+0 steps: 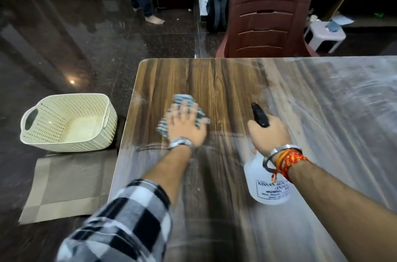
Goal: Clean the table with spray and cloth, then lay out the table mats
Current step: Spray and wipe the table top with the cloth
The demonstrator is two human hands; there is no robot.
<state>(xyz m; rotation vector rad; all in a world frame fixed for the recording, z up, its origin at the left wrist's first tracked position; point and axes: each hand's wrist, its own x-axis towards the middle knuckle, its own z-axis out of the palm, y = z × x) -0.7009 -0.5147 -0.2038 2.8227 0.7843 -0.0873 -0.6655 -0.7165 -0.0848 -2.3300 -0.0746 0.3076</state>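
1. The cleaning stage is under way on the dark wood-grain surface (225, 81). The far left corner looks clear and brown, while the right side and a band near the person are filmed with pale, streaky smears, so I judge most of the wiping is left.
2. The left hand (185, 123) lies flat, fingers spread, pressing the grey-green striped cloth (182, 98) onto the surface near its far left corner.
3. The right hand (269, 133) is closed around the neck of the white plastic spray bottle with a black nozzle (268, 184), held just right of the cloth; its printed label is partly readable.
4. The grey-beige woven table mats (64, 184) lie on the floor left of the surface, near a cream perforated plastic basket (68, 122); none is laid out yet.
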